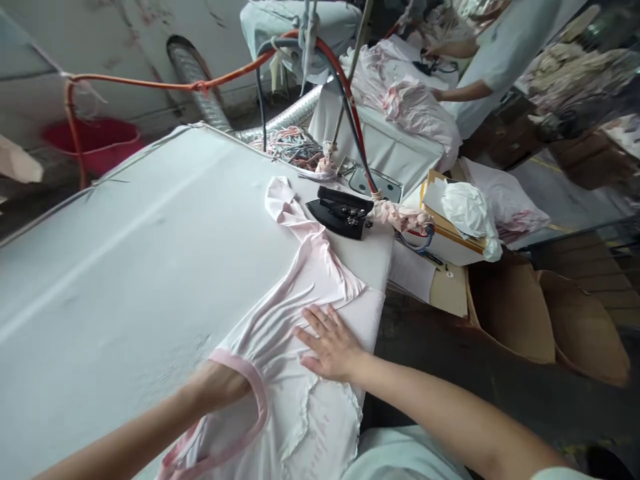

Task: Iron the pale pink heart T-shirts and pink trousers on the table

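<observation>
A pale pink garment (320, 427) with a darker pink neckband lies wrinkled over the right part of the white padded table (125, 267). My left hand (227, 385) reaches in through the neck opening; its fingers are hidden under the cloth. Flat on top of the fabric rests my right hand (327, 343), fingers spread, near the table's right edge. Beyond the hands, one sleeve stretches toward the far edge. A black iron (343, 212) sits just right of that sleeve end, touched by neither hand.
Red and black hoses (345, 87) hang down near the iron. A cardboard box (450, 227) with white cloth stands at the right, beyond the table edge. Behind it, a person (500, 67) works at another cloth-covered table. A red tub (100, 143) is at the far left.
</observation>
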Demonstrator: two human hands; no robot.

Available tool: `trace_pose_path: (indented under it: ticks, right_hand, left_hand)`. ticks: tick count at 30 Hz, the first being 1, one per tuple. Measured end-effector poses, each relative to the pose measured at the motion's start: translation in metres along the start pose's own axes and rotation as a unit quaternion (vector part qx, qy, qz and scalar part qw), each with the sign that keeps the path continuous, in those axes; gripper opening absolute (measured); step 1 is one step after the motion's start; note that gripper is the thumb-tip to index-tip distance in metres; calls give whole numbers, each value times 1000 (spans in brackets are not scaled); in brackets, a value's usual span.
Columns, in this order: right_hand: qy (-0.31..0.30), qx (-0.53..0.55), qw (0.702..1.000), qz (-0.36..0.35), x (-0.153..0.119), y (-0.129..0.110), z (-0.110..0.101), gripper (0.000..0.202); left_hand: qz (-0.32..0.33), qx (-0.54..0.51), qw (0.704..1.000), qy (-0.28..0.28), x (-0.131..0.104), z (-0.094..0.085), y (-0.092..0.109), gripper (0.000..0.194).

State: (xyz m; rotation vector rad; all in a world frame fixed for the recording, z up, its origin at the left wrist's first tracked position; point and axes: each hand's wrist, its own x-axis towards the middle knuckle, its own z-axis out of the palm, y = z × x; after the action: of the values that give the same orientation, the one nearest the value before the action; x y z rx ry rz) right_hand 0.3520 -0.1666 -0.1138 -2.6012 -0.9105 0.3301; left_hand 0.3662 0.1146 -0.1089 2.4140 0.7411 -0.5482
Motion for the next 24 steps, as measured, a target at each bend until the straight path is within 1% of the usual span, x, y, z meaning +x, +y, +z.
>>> trace_pose_path:
  ticks: [1, 2, 3, 4, 5, 6, 7, 8, 9, 10, 11, 12, 13, 14, 16, 17, 18, 19, 21, 22, 23, 24]
  right_hand:
    - [-4, -7, 1000, -21, 11, -3, 5, 68]
    - [-9, -11, 999, -39, 22, -6, 7, 67]
    - [-17, -13, 998, -57, 32, -10, 7, 67]
    - [-25, -13, 997, -74, 41, -11, 6, 67]
    - [-32, -12, 995, -91, 48, -10, 3, 68]
    - [-39, -10, 993, -114, 54, -6, -1, 69]
    - [-51, -8, 988, -147, 59, 3, -7, 68]
    - [-67, -6, 980, -186, 63, 16, -14, 65]
    - [-86, -8, 971, -221, 68, 33, -23, 62]
    - [-103, -14, 965, -243, 74, 51, -33, 60]
    - [-112, -27, 963, -245, 82, 70, -43, 59]
    - [-108, -47, 967, -226, 93, 87, -54, 60]
    - [-88, -71, 975, -192, 105, 102, -65, 63]
    - [-58, -95, 981, -157, 118, 112, -74, 67]
    - [6, -130, 985, -116, 146, 121, -90, 71]
    - [24, -141, 983, -112, 159, 121, -97, 69]
    - [23, -148, 982, -117, 171, 120, -102, 63]
    - [4, -156, 979, -130, 182, 118, -107, 55]
    - [-60, -176, 969, -163, 200, 116, -113, 41]
    - [-84, -186, 963, -177, 207, 116, -114, 39]
    - [-93, -193, 959, -184, 212, 117, -114, 39]
    - [-81, -194, 960, -183, 215, 118, -113, 39]
  left_hand:
    - [72, 0, 997, -37, -9, -9, -11, 52]
    - [161, 7, 985, -55, -21, -15, -22, 41]
    - [240, 23, 970, -42, -33, -18, -29, 29]
    - [287, 45, 957, 1, -46, -16, -33, 25]
    - [293, 69, 952, 56, -58, -11, -31, 30]
    - [253, 86, 957, 109, -68, -2, -26, 40]
    - [175, 90, 970, 146, -76, 8, -17, 51]
    - [95, 84, 978, 168, -80, 19, -7, 60]
    - [34, 72, 980, 183, -81, 29, 4, 68]
    - [-2, 61, 977, 203, -80, 38, 13, 72]
    - [-18, 53, 971, 231, -78, 44, 20, 73]
    - [-20, 50, 964, 259, -74, 48, 23, 72]
    - [-17, 49, 959, 280, -71, 51, 24, 70]
    - [-15, 47, 956, 288, -69, 52, 23, 69]
    - [-20, 39, 957, 286, -66, 52, 17, 67]
    - [-26, 33, 958, 284, -66, 52, 15, 66]
    - [-32, 26, 958, 284, -65, 51, 13, 64]
    - [-36, 19, 957, 289, -65, 51, 13, 60]
    - [-43, -1, 951, 306, -64, 51, 16, 52]
    - [-48, -12, 947, 319, -63, 52, 18, 48]
    - [-53, -23, 941, 332, -62, 52, 20, 45]
    - [-60, -33, 937, 343, -60, 52, 22, 42]
